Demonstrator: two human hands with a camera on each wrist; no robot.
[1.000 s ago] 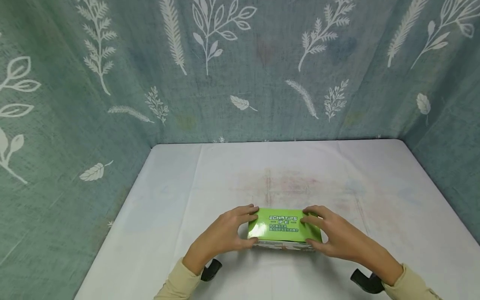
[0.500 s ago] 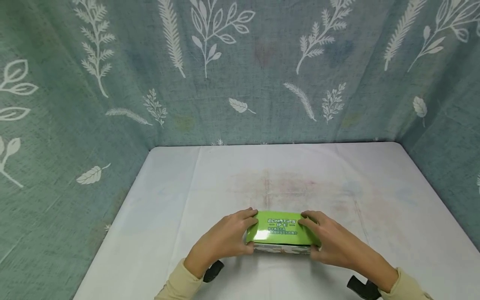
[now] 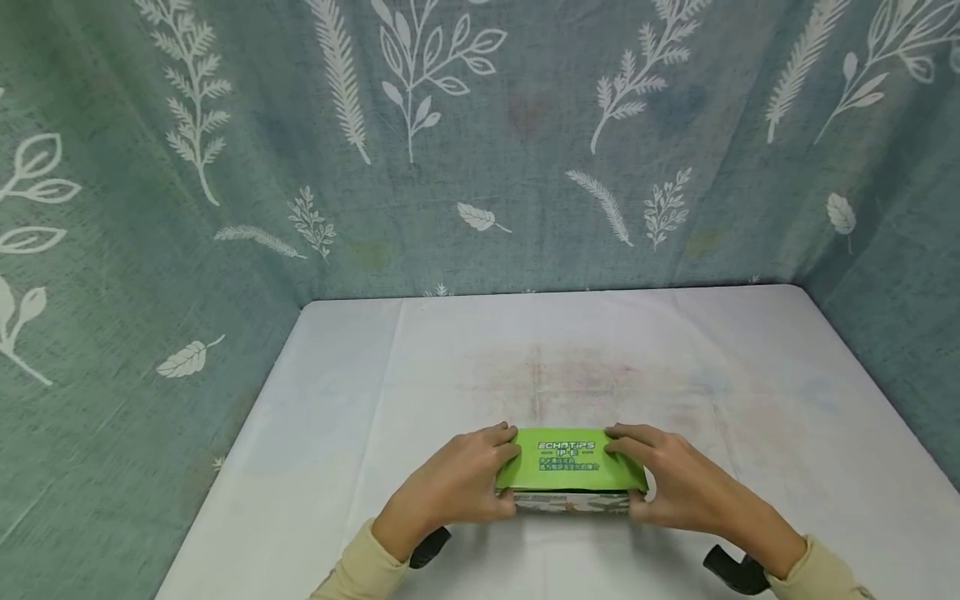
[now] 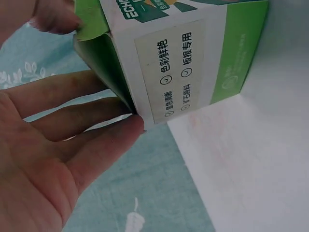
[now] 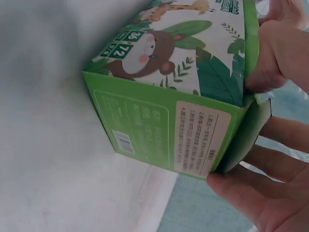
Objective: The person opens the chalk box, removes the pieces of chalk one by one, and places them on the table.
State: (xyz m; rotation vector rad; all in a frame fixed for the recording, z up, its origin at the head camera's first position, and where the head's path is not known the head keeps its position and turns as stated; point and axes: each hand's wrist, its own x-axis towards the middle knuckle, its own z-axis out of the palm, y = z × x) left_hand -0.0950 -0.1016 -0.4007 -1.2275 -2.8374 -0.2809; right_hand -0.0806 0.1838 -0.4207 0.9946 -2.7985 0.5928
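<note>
A small cardboard box (image 3: pixel 572 502) with a bright green top (image 3: pixel 567 460) sits on the white-covered table. My left hand (image 3: pixel 456 477) grips its left end, thumb at the front edge and fingers toward the back. At the right end, my right hand (image 3: pixel 678 482) holds it the same way. In the left wrist view, an end flap stands slightly away from the box (image 4: pixel 176 67), leaving a dark gap by the fingers. The right wrist view shows cartoon animals on the front, and another flap (image 5: pixel 247 135) tilted out near the right fingers. The box's contents are hidden.
The white tablecloth (image 3: pixel 450 367) has faint reddish stains behind the box. Green leaf-patterned curtains (image 3: pixel 540 192) surround the table at the back and sides. Black wrist mounts (image 3: pixel 735 570) sit under the wrists.
Both thumbs have shifted down from the green top to the front edge, the right one most clearly. A thin dark gap now shows beneath the front of the top. The box has barely moved.
</note>
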